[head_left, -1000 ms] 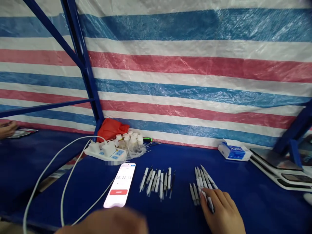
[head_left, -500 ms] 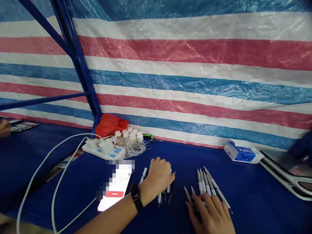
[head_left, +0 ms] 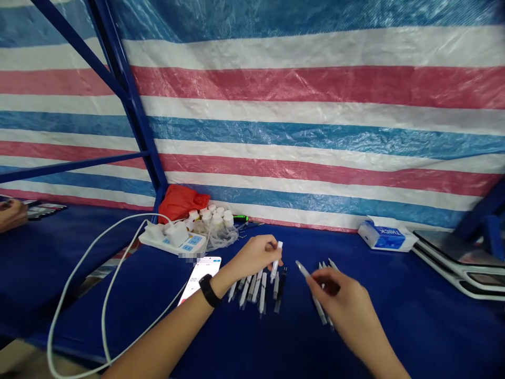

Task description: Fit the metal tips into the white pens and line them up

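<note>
My left hand (head_left: 258, 254), with a black band on the wrist, pinches a short white tube-like piece (head_left: 276, 261) held nearly upright. Under and beside it, several white and grey pen parts (head_left: 252, 288) and a dark one (head_left: 281, 289) lie on the blue surface. To the right, my right hand (head_left: 339, 295) grips a slim grey-white pen piece (head_left: 303, 269) between thumb and fingers, its tip pointing up and left. Several more pen pieces (head_left: 320, 310) lie beneath this hand, partly hidden by it.
A lit phone (head_left: 203, 269) lies left of the pen parts. Behind it are a power strip (head_left: 158, 239) with cables, a red bag (head_left: 181, 202) and white-capped bottles (head_left: 216, 217). A blue-white box (head_left: 386, 236) and scales (head_left: 461, 268) stand right. Another person's hand (head_left: 13, 215) shows far left.
My left hand has risen off the parts and now shows a white piece in its fingers. My right hand has moved up and lifted a pen piece. The view has shifted slightly.
</note>
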The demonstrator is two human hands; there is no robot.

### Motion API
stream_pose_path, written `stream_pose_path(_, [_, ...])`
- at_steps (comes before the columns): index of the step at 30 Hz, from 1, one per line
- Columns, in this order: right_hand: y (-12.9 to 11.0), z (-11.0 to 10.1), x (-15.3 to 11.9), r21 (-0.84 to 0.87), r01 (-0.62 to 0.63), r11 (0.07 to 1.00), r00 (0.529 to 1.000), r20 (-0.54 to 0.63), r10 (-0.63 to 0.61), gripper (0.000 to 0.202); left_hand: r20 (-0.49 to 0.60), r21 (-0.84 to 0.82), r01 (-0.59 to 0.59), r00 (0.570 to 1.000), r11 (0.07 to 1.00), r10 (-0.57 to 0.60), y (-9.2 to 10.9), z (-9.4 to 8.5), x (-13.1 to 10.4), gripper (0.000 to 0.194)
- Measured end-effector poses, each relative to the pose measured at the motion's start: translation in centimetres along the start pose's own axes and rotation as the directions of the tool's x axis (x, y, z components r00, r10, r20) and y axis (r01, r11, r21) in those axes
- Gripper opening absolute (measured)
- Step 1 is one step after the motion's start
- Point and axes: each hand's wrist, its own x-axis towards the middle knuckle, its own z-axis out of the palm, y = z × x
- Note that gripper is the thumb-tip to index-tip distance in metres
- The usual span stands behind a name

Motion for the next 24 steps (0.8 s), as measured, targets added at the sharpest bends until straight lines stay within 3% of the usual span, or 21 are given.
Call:
stream_pose_path(2, [-0.8, -0.4, 2.3, 0.242, -0.084, 0.967, 0.996, 0.048, 0.075, 0.035, -0.017, -0.175, -0.067, 0.998, 0.982, 0.065, -0.7, -0.5, 0.0, 0.029])
stream_pose_path(6, [-0.6, 1.2, 5.9, 0.639, -0.27, 0.72, 0.959, 0.241, 0.146, 0.059, -0.237, -0.283, -0.159, 0.967, 0.946, 0.092, -2.8, 0.1, 0.0, 0.038])
stream_pose_path(9, [0.0, 3.0, 6.1, 0.707, -0.366, 0.606, 0.928, 0.326, 0.181, 0.057, -0.391, -0.087, -0.205, 0.907, 0.975, 0.156, -3.7, 0.9, -0.5, 0.03])
stream_pose_path(12, [0.3, 4.2, 4.9, 0.692, -0.347, 0.633, 0.937, 0.286, 0.202, 0.043, -0.432, 0.163, -0.255, 0.85, 0.953, 0.301, -3.2, 1.4, -1.4, 0.022])
stream_pose_path(15, [0.5, 4.7, 4.0, 0.5, -0.204, 0.842, 0.978, 0.136, 0.157, 0.026, -0.401, 0.274, -0.288, 0.833, 0.918, 0.381, -2.2, 2.0, -2.2, 0.022])
stream_pose_path(18, [0.4, 4.9, 3.6, 0.06, -0.027, 0.998, 0.999, 0.049, 0.024, 0.016, -0.337, 0.349, -0.3, 0.844, 0.888, 0.417, -1.6, 2.8, -2.9, 0.024])
stream_pose_path(21, [-0.1, 5.2, 3.1, -0.364, 0.099, 0.926, 0.991, 0.119, -0.059, 0.014, -0.259, 0.393, -0.262, 0.888, 0.882, 0.38, -1.6, 3.5, -3.2, 0.026])
stream_pose_path(24, [-0.9, 5.8, 2.4, -0.597, 0.166, 0.785, 0.976, 0.215, -0.043, 0.016, -0.19, 0.428, -0.234, 0.921, 0.873, 0.34, -1.8, 3.8, -3.2, 0.027])
